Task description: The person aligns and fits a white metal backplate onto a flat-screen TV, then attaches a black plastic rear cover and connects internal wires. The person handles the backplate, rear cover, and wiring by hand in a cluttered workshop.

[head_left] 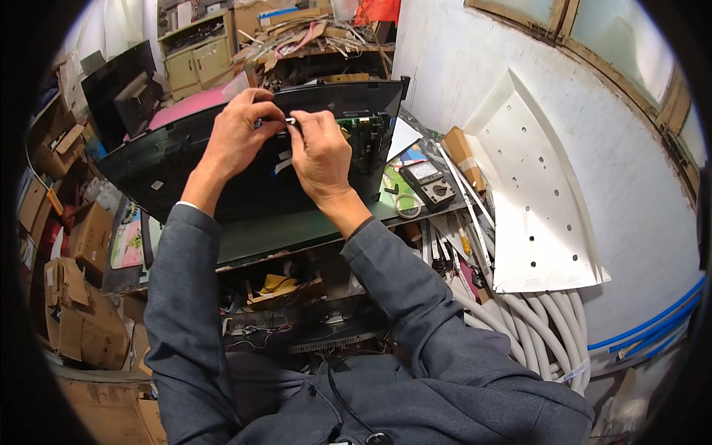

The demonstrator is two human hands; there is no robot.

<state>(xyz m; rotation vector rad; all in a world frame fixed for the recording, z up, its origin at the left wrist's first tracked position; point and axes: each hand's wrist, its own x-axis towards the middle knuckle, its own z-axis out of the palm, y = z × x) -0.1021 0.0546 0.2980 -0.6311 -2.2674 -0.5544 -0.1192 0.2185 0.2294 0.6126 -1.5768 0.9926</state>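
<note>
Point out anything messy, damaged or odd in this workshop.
The cardboard box at lower left looks battered, its flaps bent and gaping. At the back, loose scraps lie in an untidy heap. The large black panel shows no clear damage.

The person wears a jacket (475,393) of dark grey cloth, which looks matte and rather thick. The left sleeve (182,319) is long and wrinkled, and at its cuff edge a thin white band (188,204) is visible. The right sleeve (400,285) has the same grey colour, with several soft folds. On the jacket's front there is a dark round button (311,389); beside it runs a thin black cord (340,400). The left hand (241,130) and right hand (324,152) are bare.
</note>
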